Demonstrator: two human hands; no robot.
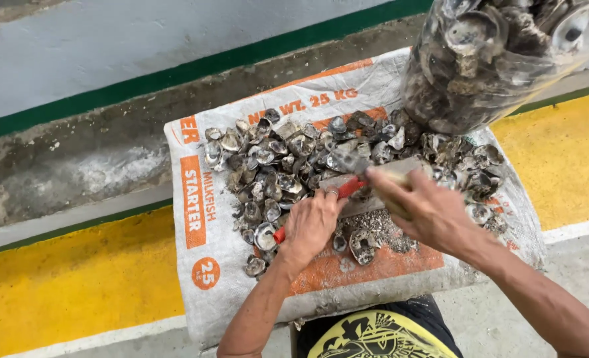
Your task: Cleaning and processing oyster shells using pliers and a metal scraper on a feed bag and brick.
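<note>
Concrete floor carries a sack [208, 219] heaped with shells [274, 166], mostly unsorted; left hand [311, 222] grips a red-handled tool [344, 190], right hand [427, 209] clasps a shell.

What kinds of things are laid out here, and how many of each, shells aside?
Woven sack spread as a mat: 1
Clear bag of shells: 1
Red-handled tool, in the left hand: 1
Wooden block, under the right hand: 1
Loose shells: one heap, too many to count
Total, shells aside: 4

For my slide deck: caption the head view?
Left hand grips red-handled tool; right hand steadies shell over sack.
</note>
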